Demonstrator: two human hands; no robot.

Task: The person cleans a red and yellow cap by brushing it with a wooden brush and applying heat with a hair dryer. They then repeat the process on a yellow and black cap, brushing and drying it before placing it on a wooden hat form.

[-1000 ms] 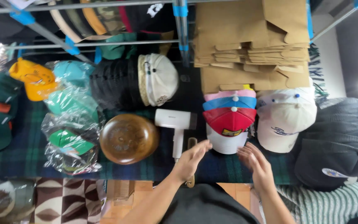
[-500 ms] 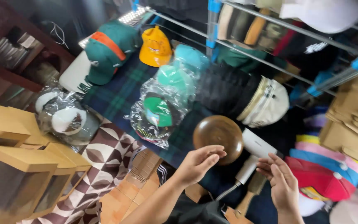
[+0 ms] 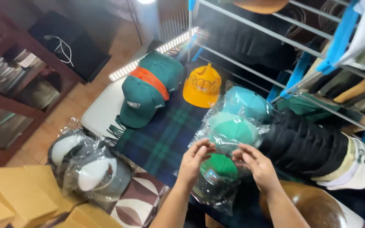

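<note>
My left hand point(image 3: 194, 159) and my right hand point(image 3: 255, 164) reach over a row of caps wrapped in clear plastic bags on a dark plaid cloth point(image 3: 161, 139). Both hands have their fingers spread at the plastic of a light green bagged cap point(image 3: 232, 128). Just below it, between my wrists, lies a darker green bagged cap point(image 3: 219, 169). A teal bagged cap point(image 3: 246, 102) lies beyond them. Whether the fingers pinch the plastic or only touch it is unclear.
A green cap with an orange band point(image 3: 148, 86) and a yellow cap point(image 3: 202, 85) lie at the far end. A stack of dark caps point(image 3: 307, 143) and a brown wooden dome point(image 3: 313, 207) sit right. Bagged white caps point(image 3: 91, 171) and cardboard boxes point(image 3: 15, 198) are left. A metal rack point(image 3: 275, 33) stands behind.
The view has swung left, from the red and white caps to the bagged caps. Both hands moved from the hair dryer area to the green bagged caps.
</note>
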